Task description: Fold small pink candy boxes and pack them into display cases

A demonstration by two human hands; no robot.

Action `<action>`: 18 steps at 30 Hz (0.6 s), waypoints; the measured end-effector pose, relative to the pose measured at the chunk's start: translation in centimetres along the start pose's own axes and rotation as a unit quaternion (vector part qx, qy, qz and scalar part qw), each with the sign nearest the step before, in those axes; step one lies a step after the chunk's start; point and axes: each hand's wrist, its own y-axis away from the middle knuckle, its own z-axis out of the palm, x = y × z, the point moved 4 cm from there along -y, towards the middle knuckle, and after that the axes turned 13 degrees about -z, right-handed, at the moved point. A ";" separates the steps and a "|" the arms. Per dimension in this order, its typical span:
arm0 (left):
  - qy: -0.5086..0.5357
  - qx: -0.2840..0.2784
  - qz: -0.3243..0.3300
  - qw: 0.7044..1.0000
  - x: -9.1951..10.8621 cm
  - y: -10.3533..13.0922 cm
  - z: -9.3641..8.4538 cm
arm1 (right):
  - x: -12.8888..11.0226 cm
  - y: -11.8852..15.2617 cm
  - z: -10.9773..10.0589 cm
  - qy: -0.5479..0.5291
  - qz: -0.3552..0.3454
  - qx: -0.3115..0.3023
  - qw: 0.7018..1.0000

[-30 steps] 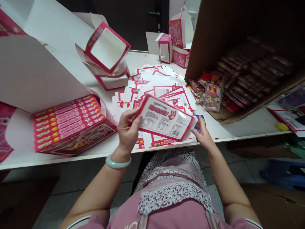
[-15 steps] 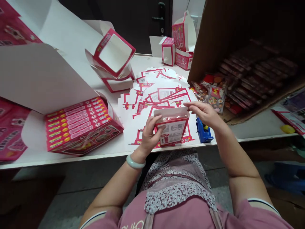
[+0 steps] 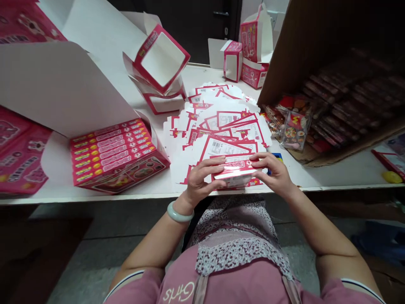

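Plainly, in the head view, everything hangs on the pink box (image 3: 236,169) lying directly between the two hands, just in from the near edge of the tabletop (image 3: 299,177). Its long axis runs from left to right, nearly level with that edge, its narrow printed side turned up. The left hand (image 3: 201,179), below which a pale bangle (image 3: 180,212) circles the wrist, has the left end; the right hand (image 3: 276,172) has the other. Neither hand is nearer, since both touch the box, one at each end of its length.

The left fingers are bent over the far top edge with the thumb on the near side, so they pinch that end; the right fingers and thumb pinch the opposite end in much the same way. Whether the bottom of the box rests on the flat printed cards (image 3: 221,145) beneath it or is held just clear of them, I cannot tell.

A blue object (image 3: 278,157) shows just past the right hand, mostly hidden by it. Well to the left lies an open carton (image 3: 136,175) with a row of slim boxes (image 3: 110,150); to the right is a cardboard box (image 3: 278,71) with clear packets (image 3: 294,131) at its mouth.
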 end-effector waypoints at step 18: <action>-0.097 -0.103 0.038 0.989 0.8 -0.4 -0.7 | -1.8 2.8 1.1 0.132 -0.133 0.008 0.982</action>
